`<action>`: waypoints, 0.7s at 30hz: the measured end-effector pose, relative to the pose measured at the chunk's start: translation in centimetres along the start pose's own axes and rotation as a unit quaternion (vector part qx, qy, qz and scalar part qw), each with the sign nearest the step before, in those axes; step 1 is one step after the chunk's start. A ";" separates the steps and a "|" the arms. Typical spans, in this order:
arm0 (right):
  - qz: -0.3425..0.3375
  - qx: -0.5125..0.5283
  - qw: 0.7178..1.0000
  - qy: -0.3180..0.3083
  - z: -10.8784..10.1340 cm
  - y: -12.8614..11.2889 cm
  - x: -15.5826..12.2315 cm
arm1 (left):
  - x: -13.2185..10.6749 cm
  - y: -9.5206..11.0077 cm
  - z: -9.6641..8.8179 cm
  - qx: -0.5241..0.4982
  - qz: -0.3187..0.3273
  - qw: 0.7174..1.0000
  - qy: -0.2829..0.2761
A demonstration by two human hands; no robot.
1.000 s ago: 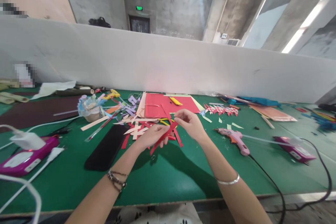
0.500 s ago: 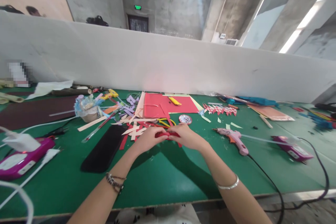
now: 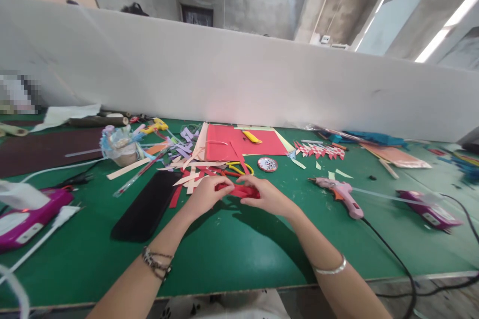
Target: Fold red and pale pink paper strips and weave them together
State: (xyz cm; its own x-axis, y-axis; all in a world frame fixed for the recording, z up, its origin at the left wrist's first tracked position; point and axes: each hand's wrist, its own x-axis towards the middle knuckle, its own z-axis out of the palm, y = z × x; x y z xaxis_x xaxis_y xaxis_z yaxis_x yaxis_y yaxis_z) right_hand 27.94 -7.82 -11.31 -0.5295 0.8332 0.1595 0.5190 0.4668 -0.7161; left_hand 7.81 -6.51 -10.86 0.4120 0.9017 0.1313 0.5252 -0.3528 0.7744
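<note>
Between my two hands a red paper strip [image 3: 241, 191] is held a little above the green table, folded or bent. My left hand [image 3: 207, 194] pinches its left end with thumb and fingers. At the other end my right hand [image 3: 269, 196] is closed on the strip, its thumb below and fingers behind. Just beyond my hands are loose red and pale paper strips [image 3: 190, 179] and yellow-handled scissors [image 3: 239, 167], partly hidden. Farther back lie red paper sheets [image 3: 267, 147] with a yellow utility knife [image 3: 252, 136] on top.
A black phone-like slab [image 3: 145, 207] lies left of my hands. To the right rests a pink glue gun [image 3: 342, 194] with its cord. Behind are a round patterned tin [image 3: 267, 164] and a woven red-and-white paper strip [image 3: 318, 150]. Magenta power strips [image 3: 37, 219] stand at the left and right.
My hands have moved slightly apart, so more of the red strip shows between them. The camera view has tilted down a little.
</note>
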 end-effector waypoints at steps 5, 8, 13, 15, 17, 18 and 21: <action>-0.033 0.023 0.998 0.042 -0.1 -0.2 -0.2 | 0.2 -0.5 -0.1 -0.068 -0.026 0.997 0.023; -0.063 0.022 0.996 0.059 -0.2 -0.2 -0.2 | 0.3 -0.9 -0.4 -0.097 -0.036 0.994 0.041; -0.053 -0.010 0.994 0.091 -0.3 0.4 0.0 | 0.5 -1.4 -0.8 -0.128 -0.008 0.989 0.074; -0.050 -0.015 0.995 0.090 -0.3 0.5 0.0 | 0.5 -1.5 -1.0 -0.120 0.003 0.990 0.077; -0.047 -0.013 0.995 0.085 -0.3 0.5 -0.1 | 0.5 -1.7 -1.2 -0.113 0.011 0.990 0.087; -0.047 -0.007 0.995 0.084 -0.4 0.5 -0.1 | 0.4 -1.9 -1.2 -0.111 0.014 0.989 0.093; -0.056 0.028 0.994 0.091 -0.4 0.7 -0.2 | 0.4 -2.2 -1.5 -0.094 0.003 0.991 0.098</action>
State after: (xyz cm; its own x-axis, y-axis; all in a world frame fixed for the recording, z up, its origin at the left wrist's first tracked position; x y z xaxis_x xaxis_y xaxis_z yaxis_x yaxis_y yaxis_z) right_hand 28.66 -7.56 -11.53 -0.4490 0.8195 0.3562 0.4227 0.5460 -0.7233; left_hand 5.72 -4.99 -11.53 0.2524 0.9374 0.2400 0.3675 -0.3223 0.8724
